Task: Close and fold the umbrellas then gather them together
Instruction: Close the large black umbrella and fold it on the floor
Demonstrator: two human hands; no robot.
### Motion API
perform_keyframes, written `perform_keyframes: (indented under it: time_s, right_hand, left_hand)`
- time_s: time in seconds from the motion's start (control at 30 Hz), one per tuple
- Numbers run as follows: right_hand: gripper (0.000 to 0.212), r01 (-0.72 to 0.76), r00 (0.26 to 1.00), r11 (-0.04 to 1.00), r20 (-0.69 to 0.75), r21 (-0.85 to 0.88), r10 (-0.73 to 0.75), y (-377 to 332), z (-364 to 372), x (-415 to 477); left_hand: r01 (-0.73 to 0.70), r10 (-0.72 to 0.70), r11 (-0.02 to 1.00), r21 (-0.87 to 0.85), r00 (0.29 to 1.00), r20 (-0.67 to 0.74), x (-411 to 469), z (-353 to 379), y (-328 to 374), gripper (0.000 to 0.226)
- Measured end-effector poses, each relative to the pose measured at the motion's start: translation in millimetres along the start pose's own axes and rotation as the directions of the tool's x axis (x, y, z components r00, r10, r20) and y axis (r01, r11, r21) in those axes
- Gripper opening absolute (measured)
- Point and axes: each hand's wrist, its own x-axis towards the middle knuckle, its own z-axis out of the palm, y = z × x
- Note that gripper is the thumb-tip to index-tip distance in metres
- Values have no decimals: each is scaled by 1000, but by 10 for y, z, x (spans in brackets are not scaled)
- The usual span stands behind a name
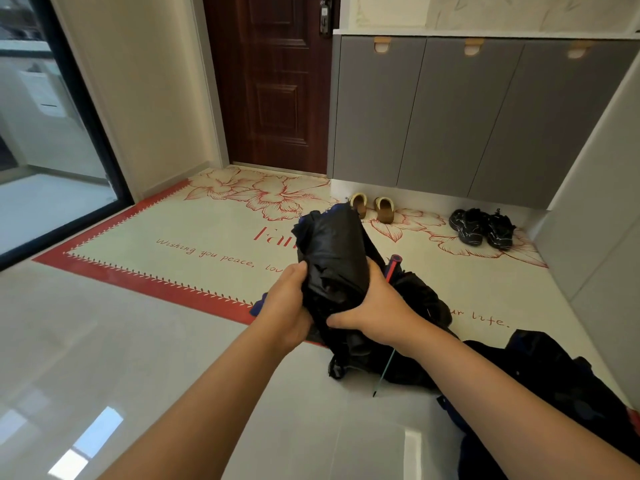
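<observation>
- Black umbrella (pixel 329 251), collapsed into a bunched roll of fabric, sits at the centre of the frame, held up above the floor.
- Left hand (pixel 289 306) wraps its lower left side, fingers curled into the cloth.
- Right hand (pixel 374 306) clasps the lower right side, thumb pressed across the fabric.
- Just below and right of the hands, a second dark umbrella (pixel 415 341) lies on the floor with a red-tipped shaft (pixel 394 264) poking up.
- More dark fabric (pixel 540 386) lies toward the lower right.
- Behind, a floral mat (pixel 207 233) carries tan slippers (pixel 372 207) and black shoes (pixel 481 226), below grey cabinets (pixel 450 116).
</observation>
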Motion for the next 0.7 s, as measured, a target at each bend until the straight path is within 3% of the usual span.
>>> perform_keyframes:
  time_s: [0.23, 0.37, 0.47, 0.57, 0.7]
  right_hand:
    - [78, -61, 983, 955, -151, 289, 109, 165, 1, 127]
    - [78, -53, 959, 964, -256, 262, 123, 162, -18, 163]
    - [86, -57, 945, 962, -295, 267, 138, 111, -20, 150]
    - [97, 9, 957, 944, -278, 331, 88, 50, 44, 89]
    - [102, 78, 986, 917, -165, 391, -14, -12, 148, 13]
  left_hand:
    - [-94, 81, 907, 410, 996, 48, -87, -146, 306, 23]
    - [-155, 273, 598, 787, 962, -18, -109, -363, 470, 28]
    - [-103, 301, 427, 898, 953, -34, -99, -483, 462, 28]
    - [-18, 230, 483, 875, 967, -107, -38, -534, 322, 28]
    - [85, -3, 757, 648, 992, -126, 9, -491, 103, 27]
